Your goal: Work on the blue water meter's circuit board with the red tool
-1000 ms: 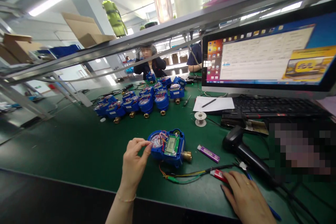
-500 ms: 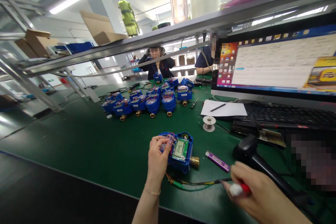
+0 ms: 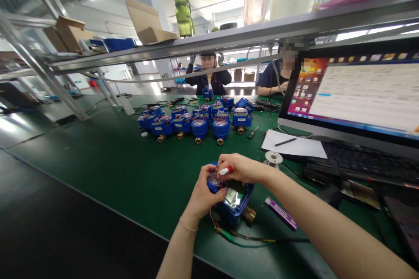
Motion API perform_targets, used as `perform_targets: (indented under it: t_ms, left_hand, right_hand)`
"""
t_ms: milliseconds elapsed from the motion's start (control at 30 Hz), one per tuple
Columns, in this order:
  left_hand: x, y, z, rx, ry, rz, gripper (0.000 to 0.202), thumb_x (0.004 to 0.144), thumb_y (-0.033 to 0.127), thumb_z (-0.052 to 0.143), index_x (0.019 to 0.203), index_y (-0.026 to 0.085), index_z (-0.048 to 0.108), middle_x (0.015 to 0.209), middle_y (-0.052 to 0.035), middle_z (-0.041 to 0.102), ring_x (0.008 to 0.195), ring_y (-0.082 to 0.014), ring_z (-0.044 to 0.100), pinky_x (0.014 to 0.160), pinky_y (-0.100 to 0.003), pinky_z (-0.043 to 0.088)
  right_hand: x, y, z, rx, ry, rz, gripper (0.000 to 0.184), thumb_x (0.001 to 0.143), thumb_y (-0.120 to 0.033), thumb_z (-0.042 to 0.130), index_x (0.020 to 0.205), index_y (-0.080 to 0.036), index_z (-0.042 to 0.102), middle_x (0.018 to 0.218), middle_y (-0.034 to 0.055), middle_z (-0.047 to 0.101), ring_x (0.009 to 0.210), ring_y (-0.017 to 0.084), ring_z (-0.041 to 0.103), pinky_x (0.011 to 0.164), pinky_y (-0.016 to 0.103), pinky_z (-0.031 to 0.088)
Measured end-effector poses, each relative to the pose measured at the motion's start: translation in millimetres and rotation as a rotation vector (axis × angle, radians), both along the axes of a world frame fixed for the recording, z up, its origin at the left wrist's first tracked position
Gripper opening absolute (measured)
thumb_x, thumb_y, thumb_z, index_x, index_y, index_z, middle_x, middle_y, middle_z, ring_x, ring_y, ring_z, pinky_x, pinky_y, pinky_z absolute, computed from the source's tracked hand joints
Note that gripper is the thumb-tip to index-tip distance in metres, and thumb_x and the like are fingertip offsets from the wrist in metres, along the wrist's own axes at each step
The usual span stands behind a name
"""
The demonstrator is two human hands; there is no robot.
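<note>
Our right hand (image 3: pixel 242 168) has come up from the tabletop (image 3: pixel 114 170), red probe (image 3: pixel 225 170) pinched, onto the blue meter (image 3: pixel 233 202); left hand (image 3: pixel 204 192) grips its side. Contact looks imminent.

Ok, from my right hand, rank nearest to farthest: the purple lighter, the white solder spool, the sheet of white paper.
From the right hand:
1. White solder spool, just to its right.
2. Purple lighter, right and nearer the bench edge; close to the spool's distance.
3. Sheet of white paper, farther back right.
</note>
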State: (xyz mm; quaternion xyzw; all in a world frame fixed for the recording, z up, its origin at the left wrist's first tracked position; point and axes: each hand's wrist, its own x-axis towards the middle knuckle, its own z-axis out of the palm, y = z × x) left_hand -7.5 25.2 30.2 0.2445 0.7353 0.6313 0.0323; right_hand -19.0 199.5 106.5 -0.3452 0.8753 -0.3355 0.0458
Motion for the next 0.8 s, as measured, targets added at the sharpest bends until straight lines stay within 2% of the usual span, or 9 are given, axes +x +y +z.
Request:
perform_targets:
  t_ms: [67,133,233,367,500,600,700,800]
  left_hand:
    - [-18.3,-5.0,2.2,0.062,-0.060,-0.230,0.065,0.063,0.027,0.073,0.115,0.022,0.035,0.108,-0.0051,0.049,0.099,-0.0208,0.049,0.089,-0.033,0.038]
    - [-35.5,-8.0,5.9,0.068,-0.092,-0.386,0.070,0.059,0.027,0.077,0.116,0.021,0.036,0.109,-0.0062,0.049,0.104,-0.0223,0.048,0.090,-0.033,0.038]
    - [-52.1,-7.2,10.4,0.068,-0.103,-0.499,0.067,0.056,0.027,0.080,0.110,0.021,0.041,0.110,-0.0064,0.050,0.108,-0.0237,0.047,0.093,-0.034,0.038]
    - [-55.5,-3.6,11.9,0.091,-0.074,-0.572,0.051,0.061,0.027,0.079,0.099,0.019,0.047,0.114,-0.0072,0.050,0.110,-0.0239,0.047,0.095,-0.035,0.038]
    - [-43.8,-1.1,15.0,0.118,0.005,-0.501,0.038,0.066,0.025,0.076,0.095,0.019,0.052,0.116,-0.0068,0.050,0.113,-0.0235,0.045,0.096,-0.034,0.036]
    - [-28.9,5.5,20.7,0.065,0.044,-0.309,0.027,0.073,0.028,0.070,0.095,0.019,0.058,0.108,-0.0050,0.054,0.106,-0.0213,0.049,0.093,-0.032,0.037]
    - [-15.1,17.0,27.2,-0.017,0.113,-0.064,0.011,0.077,0.023,0.064,0.086,0.019,0.060,0.092,-0.0020,0.058,0.091,-0.0178,0.053,0.084,-0.029,0.040]
    - [-8.3,26.8,33.0,-0.123,0.187,0.030,0.007,0.075,0.012,0.062,0.077,0.019,0.061,0.085,-0.0003,0.058,0.084,-0.0161,0.054,0.078,-0.027,0.041]
  right_hand:
    - [0.7,0.6,-2.6,-0.022,-0.016,-0.067,0.005,0.071,-0.012,0.067,0.068,-0.017,0.067,0.078,0.0003,0.054,0.071,0.011,0.051,0.067,0.022,0.037]
    - [1.7,4.5,-5.7,-0.068,-0.051,-0.163,0.006,0.072,-0.015,0.064,0.066,-0.015,0.064,0.074,0.0005,0.053,0.067,0.012,0.049,0.064,0.023,0.036]
    - [2.5,14.2,-11.6,-0.172,-0.161,-0.285,0.012,0.075,-0.026,0.060,0.071,-0.014,0.062,0.069,0.0004,0.055,0.063,0.013,0.049,0.061,0.024,0.036]
    - [6.8,27.5,-18.1,-0.318,-0.328,-0.311,0.024,0.074,-0.037,0.061,0.071,-0.014,0.061,0.067,-0.0006,0.056,0.064,0.012,0.048,0.065,0.025,0.038]
    - [14.4,34.4,-20.4,-0.437,-0.441,-0.345,0.035,0.070,-0.048,0.065,0.070,-0.014,0.059,0.059,-0.0034,0.049,0.056,0.008,0.038,0.056,0.024,0.030]
    - [17.8,34.7,-21.9,-0.504,-0.530,-0.355,0.043,0.066,-0.055,0.067,0.069,-0.014,0.057,0.057,-0.0034,0.048,0.050,0.007,0.030,0.049,0.024,0.021]
    - [18.3,33.2,-25.4,-0.572,-0.590,-0.362,0.047,0.063,-0.058,0.068,0.069,-0.014,0.055,0.062,-0.0006,0.054,0.049,0.006,0.032,0.048,0.023,0.019]
    - [17.9,33.6,-30.4,-0.627,-0.619,-0.379,0.047,0.062,-0.057,0.071,0.069,-0.014,0.053,0.063,-0.0005,0.055,0.052,0.007,0.037,0.050,0.023,0.022]
